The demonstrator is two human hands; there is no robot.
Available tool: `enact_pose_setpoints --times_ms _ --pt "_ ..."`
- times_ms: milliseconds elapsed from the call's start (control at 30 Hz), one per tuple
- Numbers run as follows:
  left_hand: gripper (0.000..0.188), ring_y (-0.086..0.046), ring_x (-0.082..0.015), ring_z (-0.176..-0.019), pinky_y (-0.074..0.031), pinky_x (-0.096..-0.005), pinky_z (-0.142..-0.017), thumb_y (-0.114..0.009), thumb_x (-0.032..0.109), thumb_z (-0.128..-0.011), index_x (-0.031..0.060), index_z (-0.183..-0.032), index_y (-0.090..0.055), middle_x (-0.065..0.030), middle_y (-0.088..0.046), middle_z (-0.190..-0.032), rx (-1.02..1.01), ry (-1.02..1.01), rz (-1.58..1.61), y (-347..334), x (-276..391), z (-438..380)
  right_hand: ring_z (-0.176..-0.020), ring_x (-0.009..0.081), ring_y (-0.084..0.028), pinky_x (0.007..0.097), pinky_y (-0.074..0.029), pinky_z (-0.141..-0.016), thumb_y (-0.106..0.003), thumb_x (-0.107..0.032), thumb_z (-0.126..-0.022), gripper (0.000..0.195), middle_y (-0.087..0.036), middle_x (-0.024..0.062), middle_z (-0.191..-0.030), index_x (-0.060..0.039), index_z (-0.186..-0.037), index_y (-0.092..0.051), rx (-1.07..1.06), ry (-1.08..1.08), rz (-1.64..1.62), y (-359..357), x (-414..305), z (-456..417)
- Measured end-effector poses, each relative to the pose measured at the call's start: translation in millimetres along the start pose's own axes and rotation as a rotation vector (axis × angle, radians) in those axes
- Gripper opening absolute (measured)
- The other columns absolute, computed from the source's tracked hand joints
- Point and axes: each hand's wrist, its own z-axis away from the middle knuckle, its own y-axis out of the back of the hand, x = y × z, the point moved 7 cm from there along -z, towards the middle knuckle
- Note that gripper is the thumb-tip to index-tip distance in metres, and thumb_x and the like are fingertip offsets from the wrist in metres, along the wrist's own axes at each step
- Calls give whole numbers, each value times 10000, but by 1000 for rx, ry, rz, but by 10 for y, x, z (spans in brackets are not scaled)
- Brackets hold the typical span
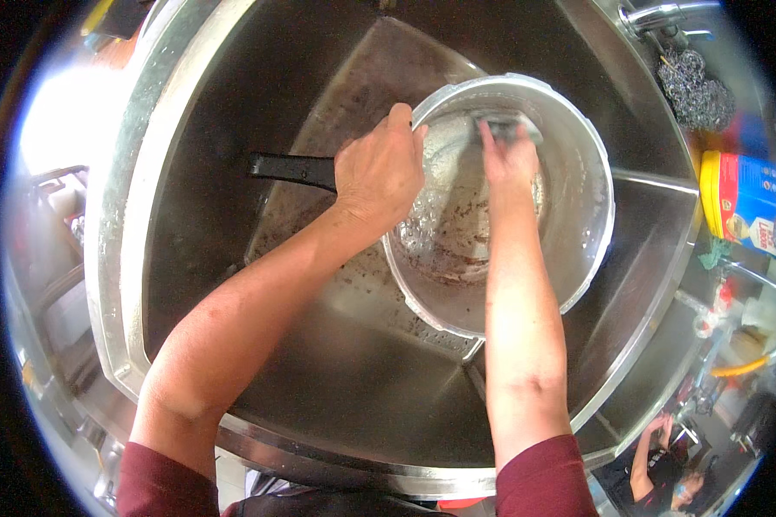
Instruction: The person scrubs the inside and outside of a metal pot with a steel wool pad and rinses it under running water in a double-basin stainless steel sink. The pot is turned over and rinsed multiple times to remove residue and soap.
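Observation:
A large metal pot (579, 174), probably aluminium, sits tilted in a deep stainless steel sink (200, 226), its mouth facing me. From its left side sticks out a black handle (291, 169). My left hand (380, 171) is closed over the handle's base beside the rim. Inside the pot, my right hand (512, 158) presses a greyish scrubbing pad (527, 129) against the inner surface. The pad is blurred and partly hidden by the fingers. Brown, burnt-looking stains (459, 258) and wet suds mark the inside.
A chrome faucet (672, 16) stands at the upper right. Steel wool scourers (695, 90) lie on the right ledge, near a yellow and blue tub (747, 203) with a printed label. A wire rack (763, 278) lies beyond. Another person (659, 472) is at the lower right.

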Motion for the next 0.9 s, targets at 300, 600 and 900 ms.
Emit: enact_pose_setpoints --times_ms 300,600,900 --pt "256 -600 -413 -761 -459 -497 -672 -408 279 -938 29 -965 -453 -212 -622 -826 90 -29 49 -34 -119 20 -1275 261 -360 350 -276 -1052 -445 -323 -936 464 -426 170 -1346 -43 -1306 -432 -699 -333 1441 247 764 1582" --pt "238 -604 -398 -752 -463 -493 -666 -437 261 -928 25 -922 -469 -200 -625 -859 124 -101 125 -3 -83 2 -1048 326 -552 415 -451 -911 -464 4 -812 266 -565 224 -1101 29 -1029 -616 -779 156 2947 620 -687 947" --pt "230 -610 -384 -788 -466 -487 -702 -448 261 -921 34 -949 -474 -184 -636 -856 126 -83 114 -52 -53 -29 -1104 303 -524 416 -419 -934 -522 0 -774 223 -607 130 -1088 -18 -948 -661 -769 225 3144 1287 -671 540"
